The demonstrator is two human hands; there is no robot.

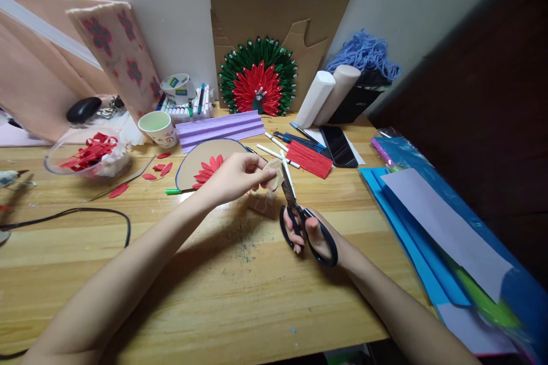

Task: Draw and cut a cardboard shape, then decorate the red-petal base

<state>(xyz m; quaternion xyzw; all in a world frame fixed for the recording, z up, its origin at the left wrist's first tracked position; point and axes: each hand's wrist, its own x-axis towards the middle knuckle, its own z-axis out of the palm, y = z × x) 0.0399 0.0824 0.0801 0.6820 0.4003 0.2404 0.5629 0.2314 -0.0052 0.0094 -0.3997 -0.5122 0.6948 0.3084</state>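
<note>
My left hand (233,178) pinches a small tan piece of cardboard (274,173) above the middle of the table. Through the handle loops of black-handled scissors (295,214) go the fingers of my right hand (317,234). The blades point up and away, right at the cardboard's right edge; whether they are cutting into it I cannot tell. Behind my left hand lies a rounded cardboard shape (192,162) with a blue edge, with red paper petals (209,170) on it, partly hidden by the hand. A green pen (173,191) sticks out beside it.
A red and green petal fan (259,82) leans on a cardboard sheet (265,0) at the back. Left are a paper cup (157,128), a bowl of red scraps (85,151) and a black cable (85,214). Right are red crepe paper (309,159), a phone (339,146) and coloured sheets (440,228).
</note>
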